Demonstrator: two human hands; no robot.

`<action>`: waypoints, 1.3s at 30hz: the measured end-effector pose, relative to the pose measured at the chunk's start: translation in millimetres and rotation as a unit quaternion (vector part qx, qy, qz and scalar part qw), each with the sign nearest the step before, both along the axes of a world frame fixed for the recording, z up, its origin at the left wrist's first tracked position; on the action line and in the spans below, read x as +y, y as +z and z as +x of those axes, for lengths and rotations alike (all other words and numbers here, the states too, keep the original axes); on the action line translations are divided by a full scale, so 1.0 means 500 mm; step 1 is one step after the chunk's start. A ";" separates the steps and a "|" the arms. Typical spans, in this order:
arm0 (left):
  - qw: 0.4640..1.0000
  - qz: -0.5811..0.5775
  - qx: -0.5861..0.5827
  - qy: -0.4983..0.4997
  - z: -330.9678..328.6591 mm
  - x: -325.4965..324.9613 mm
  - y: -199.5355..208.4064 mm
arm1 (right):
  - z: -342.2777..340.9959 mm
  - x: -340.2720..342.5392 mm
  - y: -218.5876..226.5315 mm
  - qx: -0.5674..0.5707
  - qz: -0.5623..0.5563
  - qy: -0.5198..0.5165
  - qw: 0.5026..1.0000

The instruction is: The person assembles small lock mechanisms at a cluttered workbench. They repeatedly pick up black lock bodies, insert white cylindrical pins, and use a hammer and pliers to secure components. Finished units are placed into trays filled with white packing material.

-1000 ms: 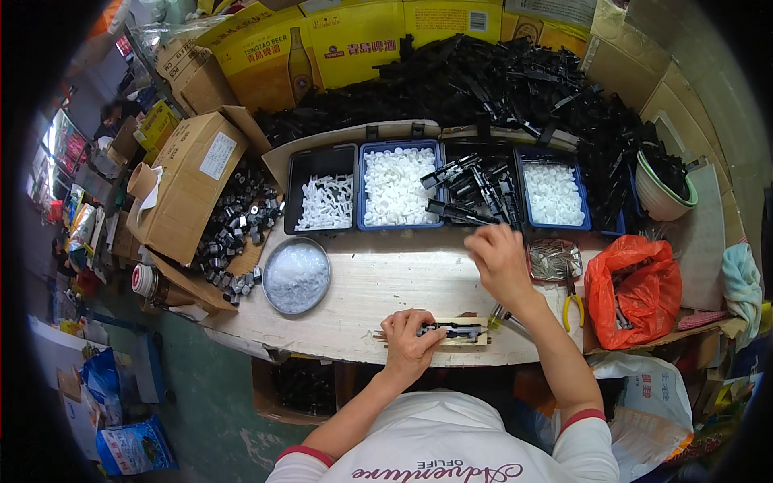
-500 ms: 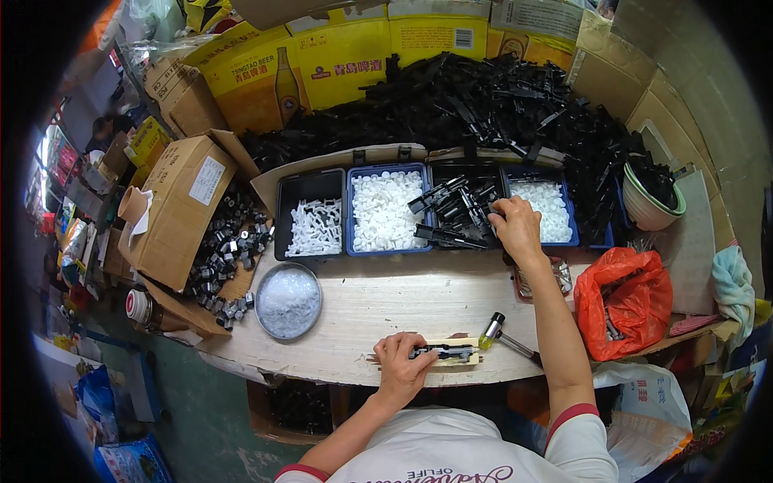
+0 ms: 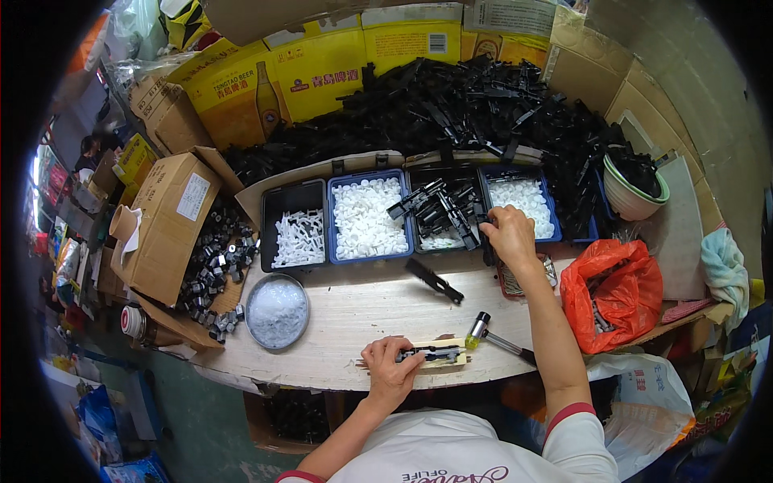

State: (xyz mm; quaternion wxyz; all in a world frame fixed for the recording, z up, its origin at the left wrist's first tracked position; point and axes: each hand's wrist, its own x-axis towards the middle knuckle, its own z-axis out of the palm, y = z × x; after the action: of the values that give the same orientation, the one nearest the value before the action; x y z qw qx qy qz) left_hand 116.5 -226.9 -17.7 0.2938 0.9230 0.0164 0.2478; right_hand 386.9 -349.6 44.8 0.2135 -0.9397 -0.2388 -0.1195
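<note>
My left hand (image 3: 390,372) is closed on a long black plastic part (image 3: 435,354), which lies in a pale wooden block at the table's front edge. Its fingers press on the left end of the part. At the right side of a dark bin heaped with black parts (image 3: 447,211), my right hand (image 3: 514,235) has thumb and fingers pinched together. What sits between them is too hidden to make out. A loose black part (image 3: 435,280), slightly blurred, is in front of that bin. Right of the block lies a hammer (image 3: 499,342) with a yellow-tipped metal head.
A row of bins holds small white pieces (image 3: 370,217), with a big black heap (image 3: 483,105) behind. On the left are a round metal dish (image 3: 278,312) and a carton (image 3: 173,225) beside small dark-and-silver pieces. A red plastic bag (image 3: 612,294) stands on the right.
The loose black part has come off the bin's front onto the table area. My right hand remains at the bin's right side and my left at the block; the whole view has shifted slightly.
</note>
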 end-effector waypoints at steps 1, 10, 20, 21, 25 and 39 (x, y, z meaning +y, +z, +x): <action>1.000 0.001 -0.002 0.001 0.000 0.000 0.001 | -0.005 0.004 -0.004 -0.016 -0.008 -0.002 1.000; 1.000 0.011 -0.009 0.009 0.003 -0.002 0.005 | -0.019 0.040 -0.042 -0.072 0.075 0.033 0.994; 1.000 0.011 -0.010 0.017 0.003 -0.003 0.007 | -0.048 0.096 -0.030 0.016 0.075 0.093 0.993; 1.000 0.008 -0.008 0.018 0.004 -0.003 0.007 | -0.051 0.102 -0.029 0.031 0.087 0.115 0.989; 1.000 0.007 -0.012 0.014 0.004 -0.003 0.009 | -0.074 0.110 -0.042 0.039 0.107 0.218 0.969; 1.000 0.008 -0.002 0.014 0.004 -0.003 0.012 | 0.040 0.066 -0.037 -0.105 -0.086 0.161 0.978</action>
State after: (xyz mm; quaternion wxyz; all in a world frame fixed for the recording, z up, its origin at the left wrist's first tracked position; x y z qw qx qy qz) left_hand 118.6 -228.2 -11.9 0.2828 0.9245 0.0270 0.2543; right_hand 407.0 -316.4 26.1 0.1219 -0.8862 -0.4172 -0.1606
